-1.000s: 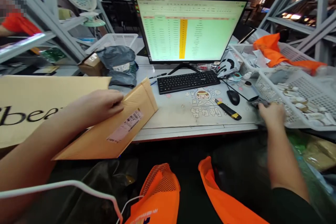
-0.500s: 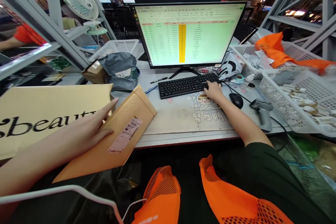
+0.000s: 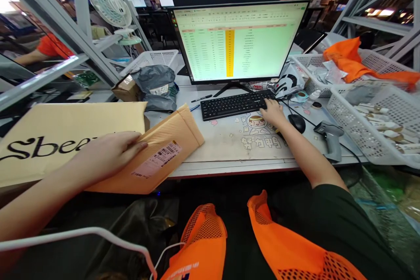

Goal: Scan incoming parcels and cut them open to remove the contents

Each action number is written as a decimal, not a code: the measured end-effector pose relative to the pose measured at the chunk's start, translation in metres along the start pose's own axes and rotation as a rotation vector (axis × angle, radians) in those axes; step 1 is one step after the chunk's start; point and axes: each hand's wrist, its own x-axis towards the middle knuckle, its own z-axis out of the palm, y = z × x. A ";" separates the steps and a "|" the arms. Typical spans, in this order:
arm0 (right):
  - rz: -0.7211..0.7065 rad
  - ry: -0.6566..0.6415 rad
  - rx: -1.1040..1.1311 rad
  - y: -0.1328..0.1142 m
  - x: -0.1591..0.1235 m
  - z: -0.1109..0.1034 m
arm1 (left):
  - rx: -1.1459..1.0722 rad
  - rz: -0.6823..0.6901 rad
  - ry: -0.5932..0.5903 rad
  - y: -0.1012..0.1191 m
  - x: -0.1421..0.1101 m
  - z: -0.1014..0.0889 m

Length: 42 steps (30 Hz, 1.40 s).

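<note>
My left hand (image 3: pixel 113 151) grips the upper edge of a tan padded envelope (image 3: pixel 179 133), thumb on its front and fingers behind. A white barcode label (image 3: pixel 159 159) is stuck on the envelope, which tilts over the desk's front edge. Behind it lies a cream box (image 3: pixel 82 116) with large black lettering, partly covered by my hand. My right hand (image 3: pixel 272 111) rests with outstretched fingers on the right end of the black keyboard (image 3: pixel 232 106), holding nothing. Above the keyboard stands a monitor (image 3: pixel 236 43) showing a spreadsheet with a yellow column.
Right of the keyboard are a mouse (image 3: pixel 296 123) and a barcode scanner (image 3: pixel 330 138). White baskets (image 3: pixel 352 127) line the right side, one draped with orange cloth (image 3: pixel 356 63). A grey plastic bag (image 3: pixel 157 85) and pens (image 3: pixel 201 98) lie left. A white cable (image 3: pixel 98 231) crosses low in front.
My left hand has closed more tightly over the envelope's edge, and the envelope has swung up and slightly right. My right hand stays at the keyboard's right end.
</note>
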 end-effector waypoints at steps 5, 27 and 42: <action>0.188 -0.122 -0.115 0.059 -0.096 -0.021 | 0.052 0.088 0.048 0.021 -0.004 -0.004; -0.794 0.356 0.139 -0.107 -0.193 -0.098 | 0.133 0.319 0.092 0.093 0.020 -0.014; 0.126 0.070 0.053 0.070 -0.127 -0.062 | 0.211 0.377 0.062 0.106 0.030 -0.032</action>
